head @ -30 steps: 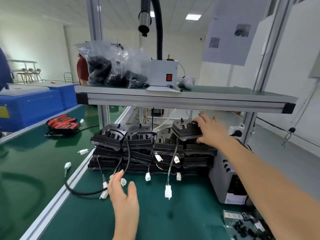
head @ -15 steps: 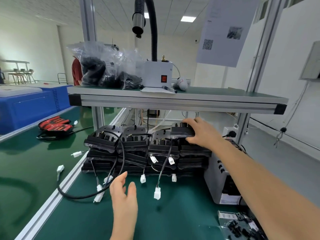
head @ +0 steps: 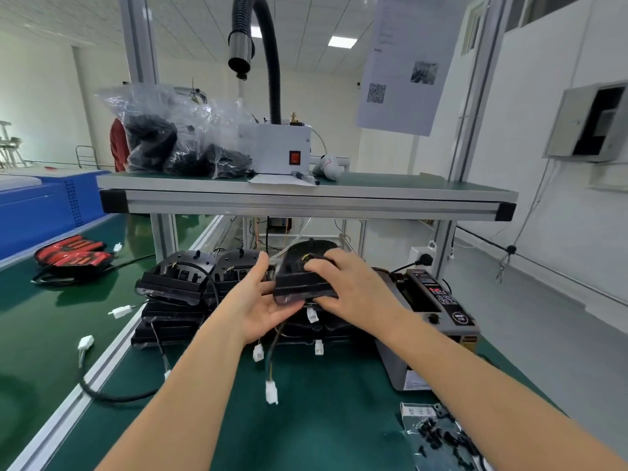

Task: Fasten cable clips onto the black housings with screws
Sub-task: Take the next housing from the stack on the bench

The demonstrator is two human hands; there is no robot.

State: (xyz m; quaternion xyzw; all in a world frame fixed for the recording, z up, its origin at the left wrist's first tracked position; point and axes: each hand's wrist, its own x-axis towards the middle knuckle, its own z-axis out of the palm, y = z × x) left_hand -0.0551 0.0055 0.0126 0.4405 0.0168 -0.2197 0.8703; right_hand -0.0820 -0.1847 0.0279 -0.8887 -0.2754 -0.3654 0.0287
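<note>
Both hands hold one black housing up above the green desk, in front of the stacked rows of other housings that stand under the shelf. The left hand cradles it from below, its fingers curled under the near edge and its thumb upright against the housing's left side. The right hand grips it from the top and right, its fingers bent over the upper face. A black cable hangs from the held housing and ends in a white connector just above the desk. Just to the right of the stack stands a grey machine with a black control panel. At the near right corner of the desk lies a clear bag of small black parts; whether they are clips or screws I cannot tell. On the shelf sit plastic bags of black parts and a white box with a red switch.
</note>
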